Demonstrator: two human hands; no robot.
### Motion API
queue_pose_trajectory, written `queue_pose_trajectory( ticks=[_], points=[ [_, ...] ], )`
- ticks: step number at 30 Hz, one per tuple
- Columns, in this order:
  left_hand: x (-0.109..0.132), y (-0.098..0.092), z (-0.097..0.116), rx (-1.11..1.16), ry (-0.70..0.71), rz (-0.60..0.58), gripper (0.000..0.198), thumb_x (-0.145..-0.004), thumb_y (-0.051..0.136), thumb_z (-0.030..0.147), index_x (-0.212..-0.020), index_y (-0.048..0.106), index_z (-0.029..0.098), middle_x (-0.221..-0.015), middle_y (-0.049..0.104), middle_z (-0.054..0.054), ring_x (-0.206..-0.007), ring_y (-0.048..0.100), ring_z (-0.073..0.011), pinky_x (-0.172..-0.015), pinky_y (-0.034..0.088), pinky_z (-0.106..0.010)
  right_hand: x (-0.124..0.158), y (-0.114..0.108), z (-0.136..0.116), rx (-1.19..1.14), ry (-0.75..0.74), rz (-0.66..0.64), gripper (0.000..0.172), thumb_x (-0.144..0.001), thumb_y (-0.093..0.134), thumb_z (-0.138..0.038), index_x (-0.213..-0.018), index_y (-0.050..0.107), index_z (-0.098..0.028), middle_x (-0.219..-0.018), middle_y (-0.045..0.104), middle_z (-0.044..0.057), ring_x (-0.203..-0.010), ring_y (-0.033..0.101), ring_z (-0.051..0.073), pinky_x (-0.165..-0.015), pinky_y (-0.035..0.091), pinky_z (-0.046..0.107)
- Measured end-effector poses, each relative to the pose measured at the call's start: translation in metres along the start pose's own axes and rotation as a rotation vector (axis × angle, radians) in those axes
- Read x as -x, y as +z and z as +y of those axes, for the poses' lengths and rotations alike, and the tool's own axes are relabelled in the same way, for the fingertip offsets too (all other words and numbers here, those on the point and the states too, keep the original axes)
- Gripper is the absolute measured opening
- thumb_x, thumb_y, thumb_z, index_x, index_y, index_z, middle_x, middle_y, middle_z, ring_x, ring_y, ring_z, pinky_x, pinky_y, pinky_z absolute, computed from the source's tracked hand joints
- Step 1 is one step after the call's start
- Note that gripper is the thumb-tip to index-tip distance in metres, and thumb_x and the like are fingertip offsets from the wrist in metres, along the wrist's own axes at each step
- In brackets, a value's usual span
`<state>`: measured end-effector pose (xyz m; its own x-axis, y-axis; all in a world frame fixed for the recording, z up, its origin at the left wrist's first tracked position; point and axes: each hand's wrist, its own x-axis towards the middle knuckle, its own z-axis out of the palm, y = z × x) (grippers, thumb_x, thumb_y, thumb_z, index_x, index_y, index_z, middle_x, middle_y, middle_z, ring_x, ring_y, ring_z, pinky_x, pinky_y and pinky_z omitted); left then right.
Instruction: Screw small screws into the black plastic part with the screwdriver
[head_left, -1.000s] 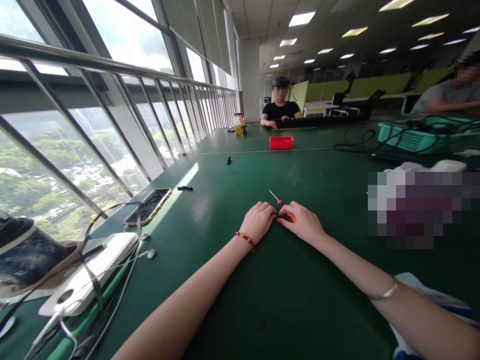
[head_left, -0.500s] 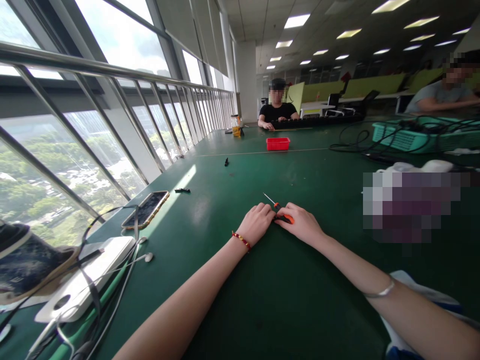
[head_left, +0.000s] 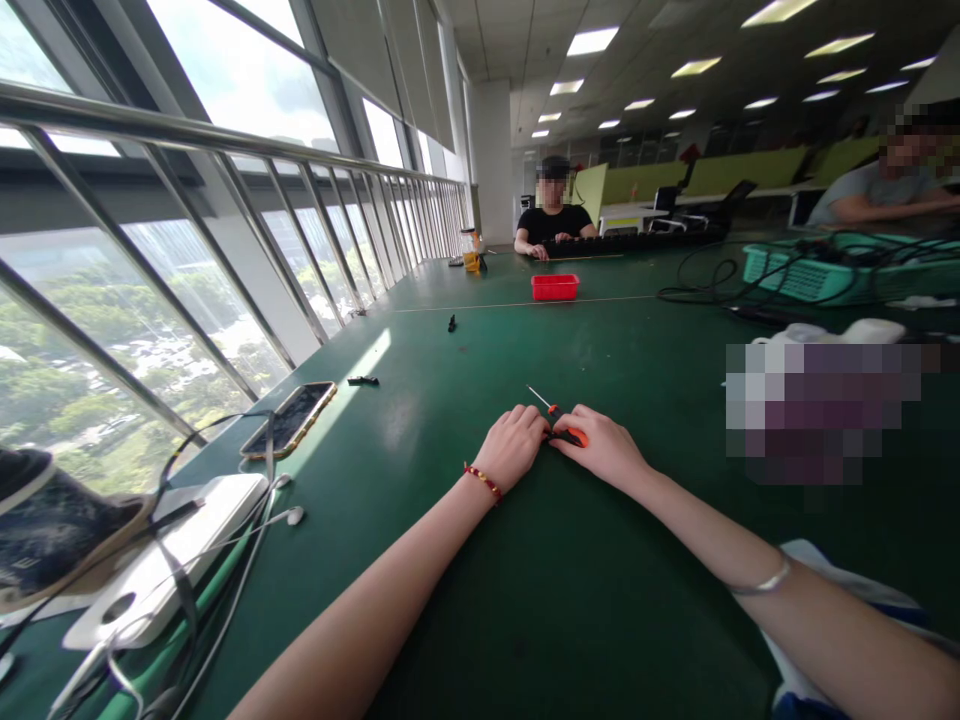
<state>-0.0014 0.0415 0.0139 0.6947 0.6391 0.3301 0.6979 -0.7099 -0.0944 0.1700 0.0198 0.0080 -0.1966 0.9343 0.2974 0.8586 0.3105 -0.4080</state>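
My right hand [head_left: 606, 445] is closed around a screwdriver [head_left: 576, 437] with an orange and black handle. Its thin metal shaft points away from me and to the left. Close beside it, my left hand [head_left: 512, 442] is closed, palm down, with its fingertips by the handle. A bit of something dark shows between the two hands, too small and covered to name. Farther out on the green table [head_left: 420, 420] lie two small black pieces, one [head_left: 364, 380] near the phone and another [head_left: 451, 323] beyond it.
At left lie a phone [head_left: 291, 418], a white power bank [head_left: 169, 560], earphones [head_left: 294, 516] and tangled cables. A red tray [head_left: 555, 288] stands ahead. A teal basket [head_left: 802, 272] with cables stands right. One person [head_left: 555, 215] sits at the far end, another at right.
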Motion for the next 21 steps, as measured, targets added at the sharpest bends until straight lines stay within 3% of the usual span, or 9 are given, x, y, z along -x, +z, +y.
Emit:
queue_pose_trajectory(
  ticks=[7,12,21],
  points=[
    [-0.0008,-0.0022,0.0018,-0.016,-0.017,0.031,0.023,-0.095,0.036,0.023,-0.097,0.058,0.016,-0.096,0.057,-0.007,-0.090,0.050,-0.0199,-0.079,0.044,-0.033,-0.0001,0.0002,-0.0002,-0.002,0.033,0.016,0.013,-0.081,0.055,-0.036,-0.084,0.062,-0.026,-0.085,0.055,0.000,-0.074,0.055,0.014,-0.057,0.035,0.024],
    [-0.0001,-0.0044,0.0021,-0.014,-0.015,0.046,0.025,-0.095,0.037,0.024,-0.100,0.060,0.015,-0.097,0.058,-0.007,-0.090,0.051,-0.0201,-0.078,0.044,-0.033,-0.0007,0.0002,0.0014,-0.081,0.035,0.070,0.018,-0.080,0.056,-0.037,-0.094,0.061,-0.026,-0.092,0.054,0.001,-0.077,0.056,0.015,-0.057,0.038,0.024],
    [0.0012,-0.0035,0.0008,0.059,-0.011,0.092,0.025,-0.095,0.039,0.026,-0.101,0.061,0.016,-0.095,0.060,-0.007,-0.089,0.052,-0.0189,-0.079,0.045,-0.032,-0.0003,0.0003,0.0019,-0.139,-0.025,0.103,0.010,-0.083,0.054,-0.030,-0.085,0.061,-0.024,-0.087,0.052,0.000,-0.077,0.056,0.014,-0.060,0.039,0.024]
  ],
)
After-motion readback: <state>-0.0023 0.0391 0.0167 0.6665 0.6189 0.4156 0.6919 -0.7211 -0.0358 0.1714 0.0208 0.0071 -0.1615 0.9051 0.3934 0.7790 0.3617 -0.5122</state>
